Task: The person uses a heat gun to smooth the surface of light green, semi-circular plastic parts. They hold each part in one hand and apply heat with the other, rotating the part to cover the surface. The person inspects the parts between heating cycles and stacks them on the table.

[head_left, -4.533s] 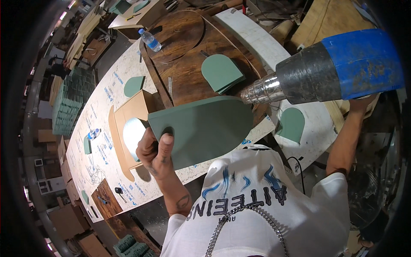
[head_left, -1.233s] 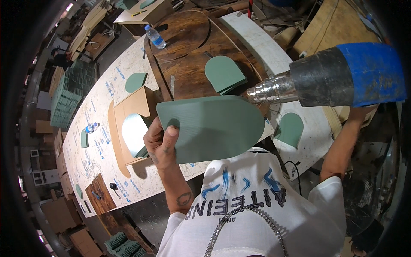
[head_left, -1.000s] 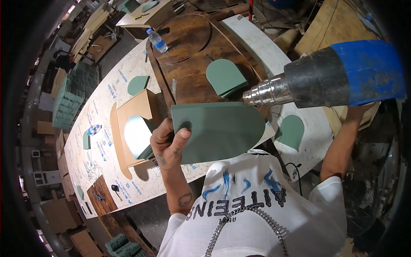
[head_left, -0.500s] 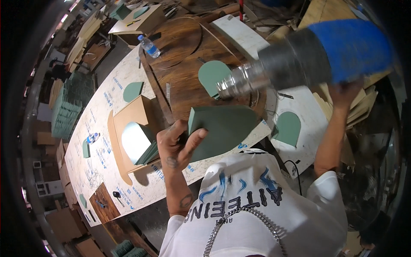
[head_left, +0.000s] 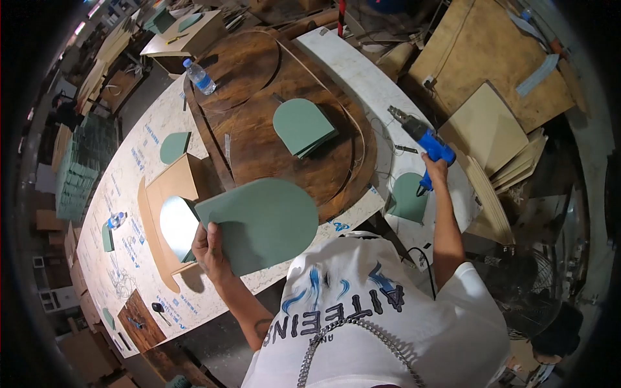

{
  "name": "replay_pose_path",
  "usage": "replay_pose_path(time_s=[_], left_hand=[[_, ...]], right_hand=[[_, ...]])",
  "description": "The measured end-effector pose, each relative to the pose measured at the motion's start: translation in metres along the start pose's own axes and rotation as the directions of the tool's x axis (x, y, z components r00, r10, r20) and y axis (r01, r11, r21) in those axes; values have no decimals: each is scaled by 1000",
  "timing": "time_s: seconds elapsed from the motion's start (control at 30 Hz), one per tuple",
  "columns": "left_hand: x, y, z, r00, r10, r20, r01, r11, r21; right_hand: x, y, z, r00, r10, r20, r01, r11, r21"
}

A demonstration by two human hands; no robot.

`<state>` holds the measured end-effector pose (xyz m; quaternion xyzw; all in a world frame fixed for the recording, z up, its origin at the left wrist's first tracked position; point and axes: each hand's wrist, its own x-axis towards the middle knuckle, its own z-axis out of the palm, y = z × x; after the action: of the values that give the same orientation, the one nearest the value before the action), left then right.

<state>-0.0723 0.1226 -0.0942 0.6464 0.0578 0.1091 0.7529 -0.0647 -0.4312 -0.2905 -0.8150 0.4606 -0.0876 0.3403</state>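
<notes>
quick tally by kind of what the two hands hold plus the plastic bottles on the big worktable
green round-ended panel, in the left hand: 1
blue heat gun, in the right hand: 1
plastic bottles, one on the brown wood top, one toward the left edge of the pale tabletop: 2
total: 4

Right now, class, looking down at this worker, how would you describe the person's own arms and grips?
Both the left arm and right arm emerge bare from short white sleeves. A dark, rounded tattoo marks the left forearm. The left grip and right grip show no gloves.
</notes>
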Motion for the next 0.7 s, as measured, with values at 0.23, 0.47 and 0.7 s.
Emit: replay_pose_path(time_s=[0.23, 0.47, 0.7], left_hand=[[1, -26, -7, 997, -68, 36, 72, 990, -118], [-11, -14, 17, 992, -118, 35, 122, 978, -167], [-30, 27, 39, 994, -108, -33, 102, 983, -156]], right_hand=[[0, 24, 50, 994, 107, 21, -106, 993, -44], [-26, -50, 26, 930, -248, 270, 310, 925, -218], [-246, -245, -98, 152, -913, 380, 239, 407, 882]])
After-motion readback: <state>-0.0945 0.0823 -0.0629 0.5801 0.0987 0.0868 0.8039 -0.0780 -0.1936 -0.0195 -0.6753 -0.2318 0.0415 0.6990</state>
